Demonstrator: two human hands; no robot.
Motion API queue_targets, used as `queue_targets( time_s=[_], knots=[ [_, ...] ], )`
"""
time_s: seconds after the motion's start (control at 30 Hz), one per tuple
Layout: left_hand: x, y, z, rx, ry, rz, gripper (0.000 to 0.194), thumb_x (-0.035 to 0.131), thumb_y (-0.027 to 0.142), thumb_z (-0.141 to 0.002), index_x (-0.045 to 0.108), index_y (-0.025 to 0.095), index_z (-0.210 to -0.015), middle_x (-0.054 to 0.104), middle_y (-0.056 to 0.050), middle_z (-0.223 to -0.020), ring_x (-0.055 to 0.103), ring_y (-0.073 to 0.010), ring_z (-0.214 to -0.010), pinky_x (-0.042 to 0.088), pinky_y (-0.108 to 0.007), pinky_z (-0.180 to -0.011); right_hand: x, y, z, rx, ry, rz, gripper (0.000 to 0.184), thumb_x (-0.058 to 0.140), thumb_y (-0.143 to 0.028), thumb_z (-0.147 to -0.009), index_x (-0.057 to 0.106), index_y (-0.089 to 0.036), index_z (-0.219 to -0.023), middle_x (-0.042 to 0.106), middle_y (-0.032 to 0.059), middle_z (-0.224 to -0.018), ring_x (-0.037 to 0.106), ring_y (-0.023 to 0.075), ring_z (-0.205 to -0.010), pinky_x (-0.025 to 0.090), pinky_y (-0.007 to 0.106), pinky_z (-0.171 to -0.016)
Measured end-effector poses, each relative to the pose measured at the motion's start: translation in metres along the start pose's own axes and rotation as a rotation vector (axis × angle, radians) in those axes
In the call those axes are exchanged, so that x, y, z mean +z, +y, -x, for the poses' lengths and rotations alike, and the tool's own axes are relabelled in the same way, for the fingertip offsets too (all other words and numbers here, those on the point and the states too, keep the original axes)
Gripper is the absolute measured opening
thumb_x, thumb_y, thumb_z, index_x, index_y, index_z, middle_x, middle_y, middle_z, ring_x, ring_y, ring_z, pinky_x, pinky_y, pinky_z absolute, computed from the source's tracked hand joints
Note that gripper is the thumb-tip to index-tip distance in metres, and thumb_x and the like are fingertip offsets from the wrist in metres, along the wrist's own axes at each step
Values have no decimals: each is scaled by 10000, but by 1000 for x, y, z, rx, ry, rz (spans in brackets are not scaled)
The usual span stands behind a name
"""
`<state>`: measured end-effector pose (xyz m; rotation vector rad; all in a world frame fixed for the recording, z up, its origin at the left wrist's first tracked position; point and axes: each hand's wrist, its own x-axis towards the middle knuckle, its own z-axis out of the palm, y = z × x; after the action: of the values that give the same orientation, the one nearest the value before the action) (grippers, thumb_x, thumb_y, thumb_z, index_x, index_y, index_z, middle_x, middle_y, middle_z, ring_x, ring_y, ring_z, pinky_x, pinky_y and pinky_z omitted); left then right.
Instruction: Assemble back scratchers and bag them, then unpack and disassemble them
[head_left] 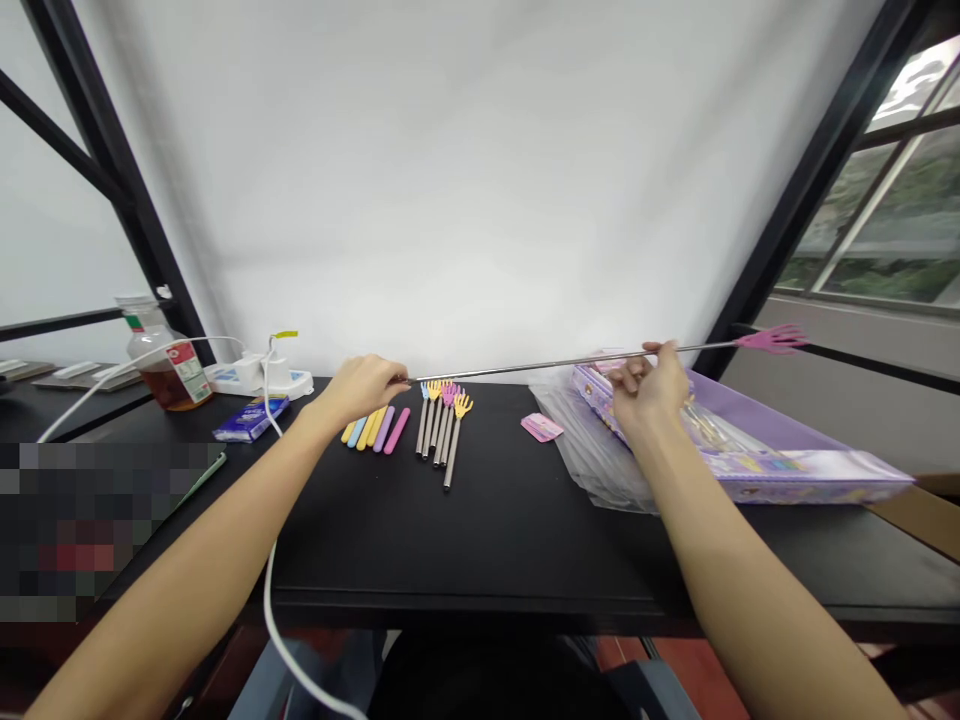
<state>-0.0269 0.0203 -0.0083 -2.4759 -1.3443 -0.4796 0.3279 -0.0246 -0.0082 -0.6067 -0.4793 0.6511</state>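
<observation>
An extended telescopic back scratcher [525, 370] with a pink claw head stretches almost level above the black table, its head out to the right. My left hand [366, 385] pinches the thin left end of the rod. Farther along, toward the claw, the fingers of my right hand [651, 388] close around the rod. Below my left hand lie several coloured handle sleeves [381, 430] in yellow, blue, purple and pink. Beside them, several collapsed back scratchers [442, 428] with blue, yellow and pink claws rest side by side.
Small pink cards [541, 428] lie mid-table. Clear plastic bags [604, 475] lie partly under a purple display box [810, 490] on the right. At left stand a bottle of brown liquid [174, 365], a power strip [300, 384] and a blue packet [251, 418]. A white cable [268, 590] hangs over the front edge.
</observation>
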Motion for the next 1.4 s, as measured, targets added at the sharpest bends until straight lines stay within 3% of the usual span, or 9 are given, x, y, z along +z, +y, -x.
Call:
queue_targets(
  time_s=[0.1, 0.3, 0.4, 0.6, 0.73, 0.83, 1.03, 1.1, 1.4],
  knots=[
    [7, -9, 0, 106, 38, 133, 250, 508, 341, -930, 727, 219, -930, 750, -52, -876, 674, -205, -793, 435, -280, -682, -1, -2, 2, 7, 13, -7, 370, 357, -288, -1043, 471, -194, -703, 354, -107, -412, 246, 41, -306, 330, 140, -375],
    [11, 12, -2, 222, 252, 238, 218, 509, 323, -948, 680, 189, -926, 725, -49, -839, 659, -193, -793, 458, -283, -719, 14, 19, 38, 211, -484, 106, 293, 772, -428, -789, 643, -165, -787, 497, -68, -463, 373, 42, -365, 474, 191, -479],
    [11, 25, -1, 237, 322, 273, 226, 499, 333, -965, 667, 186, -929, 720, -44, -839, 652, -182, -780, 464, -283, -725, 17, 30, 51, 244, -591, 151, 356, 842, -453, -690, 698, -158, -828, 528, -61, -475, 394, 42, -381, 498, 204, -512],
    [12, 58, -1, 299, 254, 207, 273, 480, 361, -991, 684, 182, -968, 730, -55, -850, 662, -190, -794, 454, -287, -731, 25, 53, 81, 364, -812, 217, 362, 833, -455, -688, 733, -144, -842, 599, -24, -570, 489, 68, -452, 498, 224, -505],
    [9, 61, -2, 243, 237, 181, 298, 466, 406, -997, 680, 201, -1030, 735, -49, -949, 665, -174, -801, 436, -264, -696, 30, 48, 73, 320, -657, 164, 331, 877, -381, -634, 722, -147, -809, 598, -29, -575, 493, 63, -461, 464, 189, -456],
    [6, 44, -1, 229, 237, 196, 305, 466, 433, -992, 673, 222, -1067, 728, -35, -969, 655, -168, -816, 428, -260, -696, 21, 33, 46, 218, -406, 74, 292, 880, -342, -638, 687, -149, -742, 551, -53, -530, 453, 37, -433, 433, 148, -427],
    [11, 16, 0, 260, 179, 176, 351, 399, 419, -1008, 680, 214, -1057, 713, -41, -862, 643, -180, -774, 402, -265, -654, 4, 21, 15, 82, -219, 118, 271, 806, -356, -743, 614, -165, -742, 601, -33, -540, 530, 71, -439, 472, 171, -436],
    [13, 19, 0, 273, 215, 179, 353, 390, 410, -1011, 679, 213, -1061, 706, -43, -849, 637, -177, -759, 405, -266, -655, 4, 27, 19, 46, -246, 178, 329, 816, -406, -721, 588, -169, -711, 610, -28, -531, 539, 80, -422, 475, 182, -427],
    [6, 54, 4, 298, 246, 115, 323, 393, 398, -1016, 662, 226, -1068, 713, -36, -865, 634, -161, -725, 373, -252, -606, 13, 50, 53, 122, -774, 534, 502, 743, -641, -697, 550, -178, -686, 601, -4, -472, 488, 87, -322, 353, 181, -343]
  ],
)
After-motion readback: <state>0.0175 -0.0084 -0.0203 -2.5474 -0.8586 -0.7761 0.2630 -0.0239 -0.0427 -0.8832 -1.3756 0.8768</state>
